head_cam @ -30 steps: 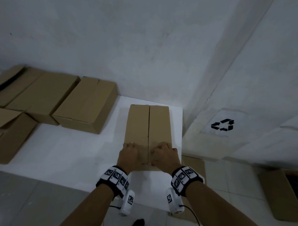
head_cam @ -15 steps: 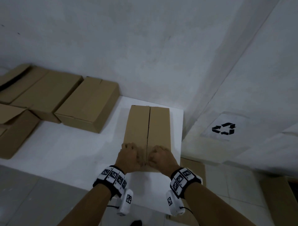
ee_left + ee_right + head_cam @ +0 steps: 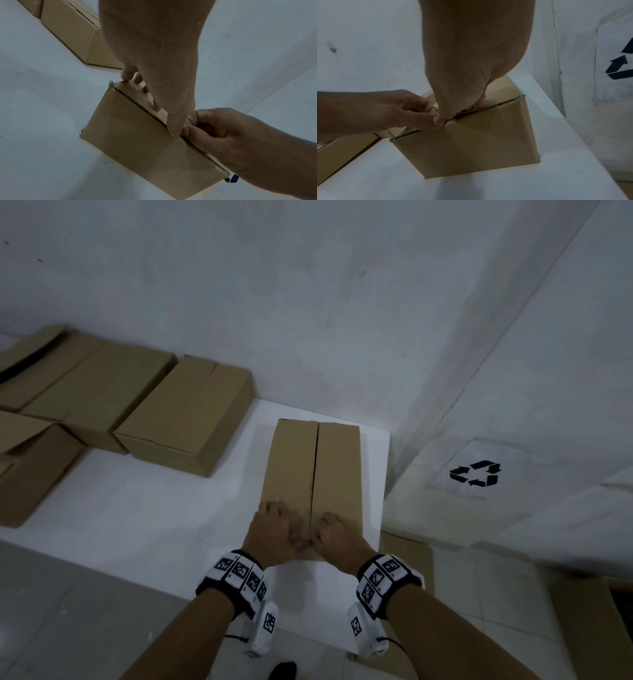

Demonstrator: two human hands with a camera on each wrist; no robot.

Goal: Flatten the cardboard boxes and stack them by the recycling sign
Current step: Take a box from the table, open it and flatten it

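Note:
A closed brown cardboard box (image 3: 308, 467) lies lengthwise on the white table (image 3: 154, 508), its two top flaps meeting at a centre seam. Both hands are at its near end, one on each side of the seam. My left hand (image 3: 275, 527) has curled fingers on the left flap (image 3: 137, 93) and its thumb at the flap's near edge. My right hand (image 3: 337, 534) grips the right flap (image 3: 498, 100) the same way, thumb tip beside the left thumb. The recycling sign (image 3: 476, 474) is taped on the wall to the right.
Several more cardboard boxes (image 3: 185, 419) stand along the wall at the table's left. Flattened cardboard (image 3: 407, 556) lies on the tiled floor below the sign, and another box (image 3: 609, 631) stands at the far right. The table's right edge is close to the box.
Both hands have slid inward toward the centre seam and back to the box's near edge, and their fingers have curled. The box has not moved.

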